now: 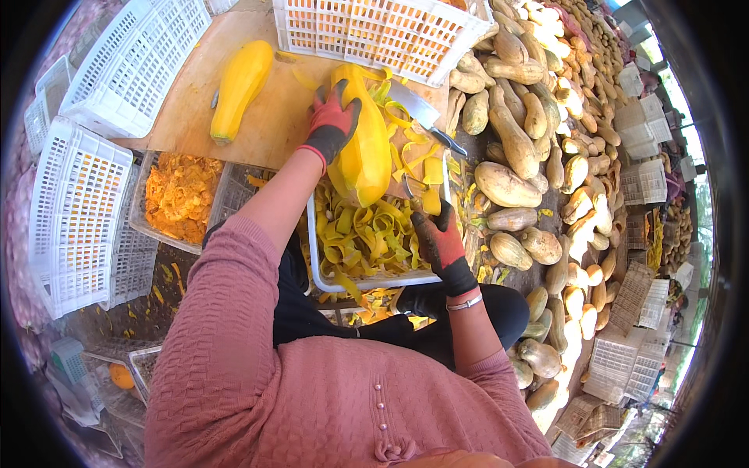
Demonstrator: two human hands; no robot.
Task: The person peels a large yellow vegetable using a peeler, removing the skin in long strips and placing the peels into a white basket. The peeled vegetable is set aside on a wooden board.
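Observation:
A large yellow squash [364,149], mostly stripped of its skin, lies at the board's near edge and juts over a white tub [316,245]. My left hand [333,117], in a red and black glove, presses on its left side with fingers spread. In the same kind of glove, my right hand [439,237] is closed around a peeler [408,186], whose handle is mostly hidden by the fingers. A piece of yellow peel [432,202] is at the peeler. Curled strips of peel [368,231] fill the tub below.
Another peeled squash [243,88] lies on the wooden board [181,111]. A cleaver [416,104] rests at the board's right. White plastic crates [374,35] stand behind and left. A crate holds orange pulp [178,199]. Unpeeled squashes [515,140] cover the ground at right.

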